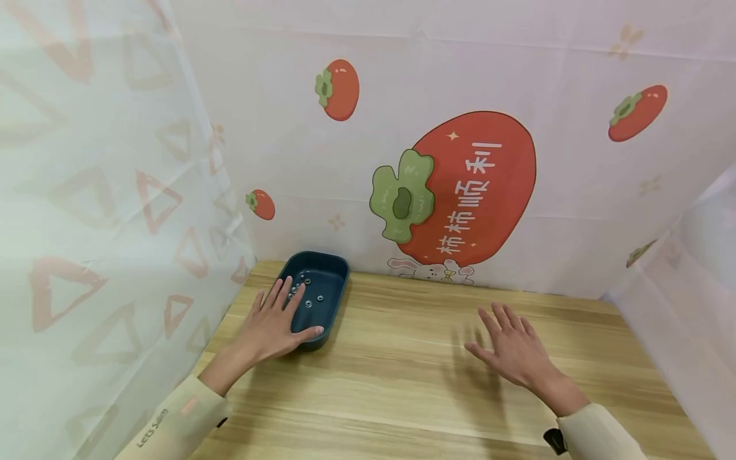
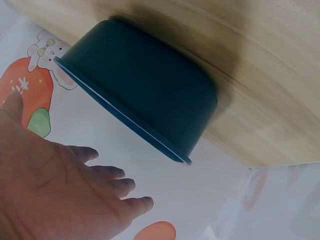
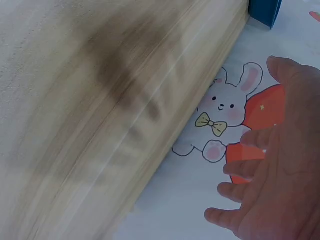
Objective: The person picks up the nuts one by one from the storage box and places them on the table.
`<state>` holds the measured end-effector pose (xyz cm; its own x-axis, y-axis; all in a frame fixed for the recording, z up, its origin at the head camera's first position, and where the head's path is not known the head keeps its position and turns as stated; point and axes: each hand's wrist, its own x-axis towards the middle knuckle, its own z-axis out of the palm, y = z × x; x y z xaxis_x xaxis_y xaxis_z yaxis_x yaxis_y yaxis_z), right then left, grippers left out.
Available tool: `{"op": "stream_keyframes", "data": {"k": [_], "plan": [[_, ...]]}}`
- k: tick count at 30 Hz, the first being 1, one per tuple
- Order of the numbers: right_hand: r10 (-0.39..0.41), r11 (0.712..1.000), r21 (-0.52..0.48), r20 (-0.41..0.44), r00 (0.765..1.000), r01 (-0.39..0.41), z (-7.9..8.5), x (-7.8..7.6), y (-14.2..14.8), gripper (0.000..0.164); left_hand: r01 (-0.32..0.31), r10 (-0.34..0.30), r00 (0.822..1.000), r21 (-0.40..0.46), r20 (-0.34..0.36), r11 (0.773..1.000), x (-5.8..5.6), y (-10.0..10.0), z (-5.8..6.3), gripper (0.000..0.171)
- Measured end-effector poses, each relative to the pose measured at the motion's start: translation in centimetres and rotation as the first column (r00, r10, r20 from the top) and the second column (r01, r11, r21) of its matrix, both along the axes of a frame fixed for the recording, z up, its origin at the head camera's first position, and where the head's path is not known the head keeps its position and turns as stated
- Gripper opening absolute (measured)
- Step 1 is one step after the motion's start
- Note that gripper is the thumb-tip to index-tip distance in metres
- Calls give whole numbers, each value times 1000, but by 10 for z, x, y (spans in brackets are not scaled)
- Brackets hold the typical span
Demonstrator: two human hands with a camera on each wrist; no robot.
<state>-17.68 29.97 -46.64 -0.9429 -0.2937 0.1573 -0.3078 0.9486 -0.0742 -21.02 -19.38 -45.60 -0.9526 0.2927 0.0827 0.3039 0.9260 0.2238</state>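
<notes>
A dark blue rectangular tray [image 1: 330,313] stands at the table's back left, with several small metal nuts [image 1: 308,304] scattered on its floor. Above its near left part hovers my left hand [image 1: 275,326], fingers spread and holding nothing. The left wrist view shows the tray's outer side [image 2: 145,85] with the palm [image 2: 55,185] apart from it, above the rim. My right hand [image 1: 514,348] hangs over the table on the right, fingers extended, its shadow on the wood. Nothing is in the right palm [image 3: 275,170] in the right wrist view.
The wood-grain table [image 1: 397,364] ends at a white cloth backdrop [image 1: 287,128] printed with persimmons and a rabbit. Similar cloth hangs along the left side [image 1: 115,223] and the right side [image 1: 690,306].
</notes>
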Motion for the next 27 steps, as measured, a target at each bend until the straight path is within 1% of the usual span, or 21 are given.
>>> {"op": "stream_keyframes", "data": {"k": [8, 11, 16, 22, 24, 27], "plan": [[22, 999, -39, 45, 999, -21, 2, -8, -20, 82, -4, 4, 1000, 2, -5, 1000, 1, -6, 1, 103], [39, 998, -59, 50, 998, -36, 2, -11, -32, 80, -13, 13, 1000, 36, -1, 999, 0, -8, 0, 103], [63, 994, -89, 50, 997, -58, 0, -19, -53, 78, -41, 42, 999, 123, -8, 992, -3, -13, -3, 98], [87, 990, -117, 98, 991, -75, 0, -29, -81, 76, -90, 101, 994, 214, -42, 973, -8, -22, -2, 88], [90, 986, -148, 121, 988, -72, 1, -33, -90, 74, -109, 120, 992, 248, -31, 963, -10, -25, -1, 85], [89, 973, -226, 163, 983, -50, -2, -40, -104, 71, -140, 144, 990, 294, 6, 945, -14, -30, -1, 80]]}}
